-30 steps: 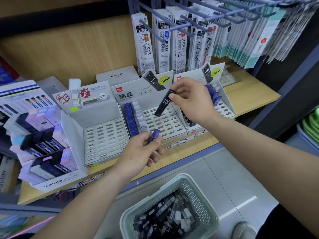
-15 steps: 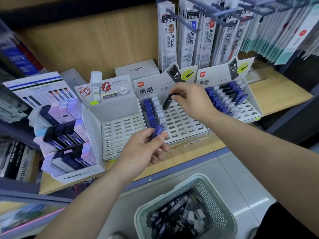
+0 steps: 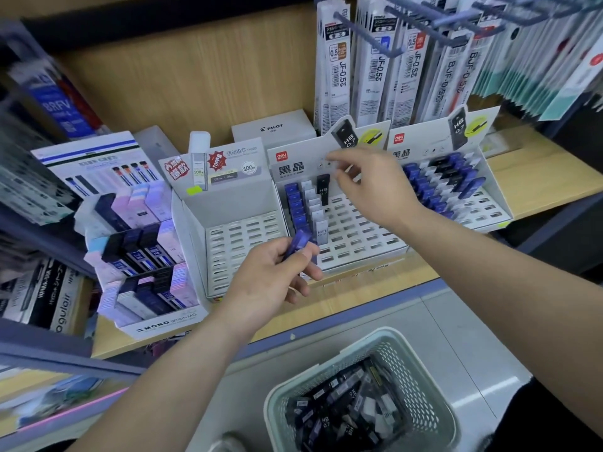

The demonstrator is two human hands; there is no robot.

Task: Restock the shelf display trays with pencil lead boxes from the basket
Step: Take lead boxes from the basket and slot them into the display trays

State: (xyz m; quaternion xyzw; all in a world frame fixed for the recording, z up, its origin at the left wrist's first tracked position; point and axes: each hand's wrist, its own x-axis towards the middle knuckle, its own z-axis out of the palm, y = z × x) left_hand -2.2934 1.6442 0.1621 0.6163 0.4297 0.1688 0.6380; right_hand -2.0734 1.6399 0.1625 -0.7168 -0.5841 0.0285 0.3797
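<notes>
My left hand (image 3: 270, 275) is in the centre of the frame, palm turned a little upward, and it pinches one blue pencil lead box (image 3: 298, 241) between the thumb and the curled fingers; the box is slim, glossy plastic and it tilts toward the upper right. My right hand (image 3: 375, 187) reaches in from the right with a long straight forearm; its fingers are loose and spread and they hold nothing. Just beside its fingertips a black lead box (image 3: 323, 189) stands upright at the back of the middle display tray (image 3: 359, 233), a white cardboard tray with a floor of small rectangular slots. In the same tray, on the left, stand a row of blue boxes (image 3: 295, 207) and a row of white boxes (image 3: 316, 213). The tray rests on the wooden shelf (image 3: 538, 177), which shows a pale grain. At the bottom of the frame is the basket (image 3: 414, 370), pale green plastic with perforated walls, and more lead boxes (image 3: 342, 415) lie mixed inside it.
</notes>
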